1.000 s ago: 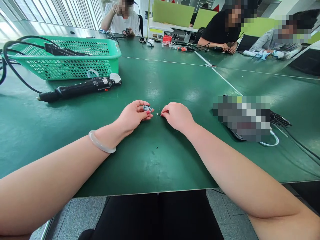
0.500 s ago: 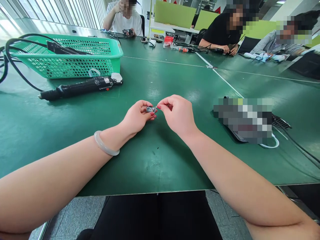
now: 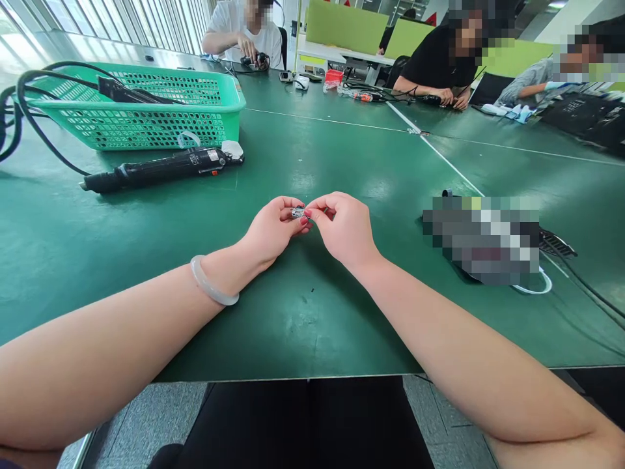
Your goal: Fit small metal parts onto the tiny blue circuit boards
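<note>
Between the thumb and fingers of my left hand sits a small, silvery cluster of thin metal pieces, too small to name exactly. My right hand is closed in a pinch at the right side of this cluster, its fingertips touching or almost touching those of my left hand. Whatever the pinch holds is hidden behind the fingertips. Both hands are just above the green table. A pale bangle circles my left wrist.
A black electric screwdriver lies before a green plastic basket holding a black tool and cables. At right lies a dark, blurred object with a cable. Several people sit across the table, near a red box.
My right hand has come slightly closer to my left, and its pinch now meets the metal cluster. The thin piece that showed between the hands is now covered. The view has shifted slightly.
</note>
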Available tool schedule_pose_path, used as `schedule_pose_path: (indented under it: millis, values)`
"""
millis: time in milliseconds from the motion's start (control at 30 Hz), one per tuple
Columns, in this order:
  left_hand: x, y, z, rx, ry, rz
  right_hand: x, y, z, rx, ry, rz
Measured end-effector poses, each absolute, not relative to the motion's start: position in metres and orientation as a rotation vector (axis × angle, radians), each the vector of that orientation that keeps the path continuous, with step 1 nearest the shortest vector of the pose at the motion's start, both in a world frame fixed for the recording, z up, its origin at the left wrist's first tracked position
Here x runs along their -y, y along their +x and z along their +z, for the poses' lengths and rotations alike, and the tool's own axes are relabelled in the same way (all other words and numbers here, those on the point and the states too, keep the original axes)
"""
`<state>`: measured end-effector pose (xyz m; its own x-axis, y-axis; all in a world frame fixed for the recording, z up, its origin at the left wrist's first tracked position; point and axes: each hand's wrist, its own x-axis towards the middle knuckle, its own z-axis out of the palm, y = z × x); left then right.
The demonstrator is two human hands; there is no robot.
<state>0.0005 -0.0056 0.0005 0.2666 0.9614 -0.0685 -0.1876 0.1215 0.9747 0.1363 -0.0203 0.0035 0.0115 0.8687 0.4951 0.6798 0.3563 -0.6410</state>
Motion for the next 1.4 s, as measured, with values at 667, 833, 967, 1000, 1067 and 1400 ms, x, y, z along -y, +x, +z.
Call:
schedule_pose_path:
  millis: [667, 833, 967, 1000, 1067, 1400]
  values:
    - [0.005, 0.001, 0.001, -0.957, 1.148, 1.035, 0.022, 0.139, 0.004, 1.725, -1.453, 0.271]
    - [0.006, 0.001, 0.002, -0.966, 1.145, 1.031, 0.022, 0.139, 0.005, 1.72, -1.455, 0.279]
    - [0.007, 0.002, 0.004, -0.974, 1.13, 1.024, 0.023, 0.14, 0.005, 1.722, -1.45, 0.277]
    - [0.007, 0.002, 0.004, -0.976, 1.124, 1.026, 0.023, 0.14, 0.005, 1.719, -1.449, 0.278]
    - [0.007, 0.001, 0.004, -0.974, 1.109, 1.031, 0.023, 0.142, 0.006, 1.715, -1.445, 0.282]
    - [0.007, 0.0, 0.003, -0.953, 1.05, 1.036, 0.022, 0.148, 0.006, 1.838, -1.423, 0.273]
